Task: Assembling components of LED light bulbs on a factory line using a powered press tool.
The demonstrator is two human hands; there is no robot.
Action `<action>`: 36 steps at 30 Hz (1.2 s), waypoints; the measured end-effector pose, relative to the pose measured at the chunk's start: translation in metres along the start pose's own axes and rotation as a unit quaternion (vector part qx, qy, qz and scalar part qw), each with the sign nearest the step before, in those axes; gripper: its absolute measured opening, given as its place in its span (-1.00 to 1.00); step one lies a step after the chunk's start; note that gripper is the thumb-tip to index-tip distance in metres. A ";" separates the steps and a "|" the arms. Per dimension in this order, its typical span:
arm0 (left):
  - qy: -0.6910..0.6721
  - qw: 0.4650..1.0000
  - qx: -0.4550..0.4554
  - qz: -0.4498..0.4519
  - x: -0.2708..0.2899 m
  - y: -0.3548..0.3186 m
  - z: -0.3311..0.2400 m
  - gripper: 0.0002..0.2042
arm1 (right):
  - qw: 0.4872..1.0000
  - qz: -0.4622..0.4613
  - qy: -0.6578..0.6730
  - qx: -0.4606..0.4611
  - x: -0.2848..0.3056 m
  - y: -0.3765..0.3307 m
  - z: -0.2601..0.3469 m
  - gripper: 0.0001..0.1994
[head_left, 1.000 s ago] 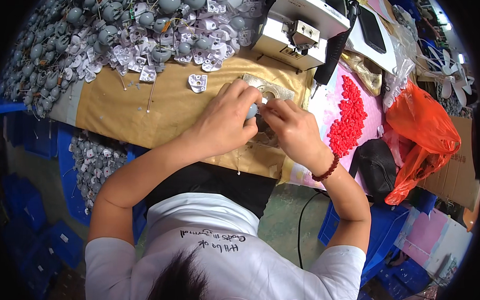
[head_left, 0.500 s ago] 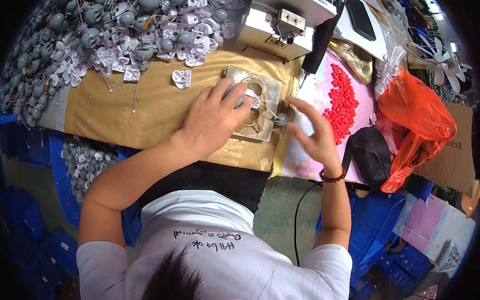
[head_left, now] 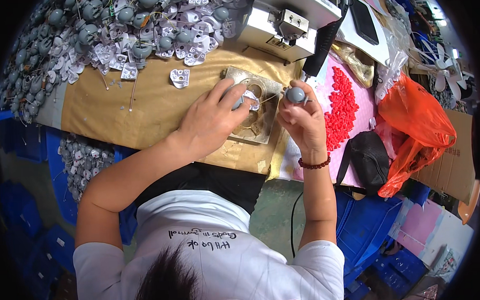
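Observation:
On the bench lies a square metal fixture [head_left: 271, 89] with rounded recesses. My left hand [head_left: 203, 121] rests at its left side, fingers curled round a grey rounded plastic part [head_left: 237, 102], mostly hidden beneath them. A small white plastic piece [head_left: 252, 101] shows beside those fingertips, over the fixture. Just past the fixture's right edge, my right hand [head_left: 304, 124] holds up a grey ball-shaped part [head_left: 295, 95] between thumb and fingers. A thin wire runs from that ball toward the white piece.
A heap of grey balls and white plastic pieces [head_left: 141, 34] covers the back left. One loose white piece [head_left: 180, 78] lies nearer. Behind the fixture stands a silver machine [head_left: 275, 35]. To the right are small red parts [head_left: 340, 112], a black pouch [head_left: 371, 156] and an orange bag [head_left: 416, 112].
My right hand has closed on the grey ball, which lay by the fixture's right edge, and raised it. That forearm has shifted left. My left hand has hardly moved.

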State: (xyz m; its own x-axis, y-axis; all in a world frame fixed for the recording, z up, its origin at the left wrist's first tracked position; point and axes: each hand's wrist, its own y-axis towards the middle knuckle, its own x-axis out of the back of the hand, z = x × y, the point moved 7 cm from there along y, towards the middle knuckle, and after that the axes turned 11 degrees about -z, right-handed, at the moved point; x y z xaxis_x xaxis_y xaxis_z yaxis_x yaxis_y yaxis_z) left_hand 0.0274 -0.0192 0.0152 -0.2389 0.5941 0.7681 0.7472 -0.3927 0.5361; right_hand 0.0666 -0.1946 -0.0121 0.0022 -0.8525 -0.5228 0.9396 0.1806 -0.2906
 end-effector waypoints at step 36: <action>-0.050 0.994 0.096 -0.001 -0.009 0.035 0.011 -0.77 | 0.860 -0.188 -0.381 0.284 0.054 0.137 0.099 -0.55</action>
State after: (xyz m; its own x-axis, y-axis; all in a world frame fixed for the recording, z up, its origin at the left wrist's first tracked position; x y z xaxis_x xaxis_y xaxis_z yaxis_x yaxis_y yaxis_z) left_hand 0.0626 -0.0305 0.0233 -0.1850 0.6651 0.7235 0.8541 -0.2553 0.4531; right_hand 0.2293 -0.2641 -0.0007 -0.3173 -0.9115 0.2617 0.9382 -0.2616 0.2265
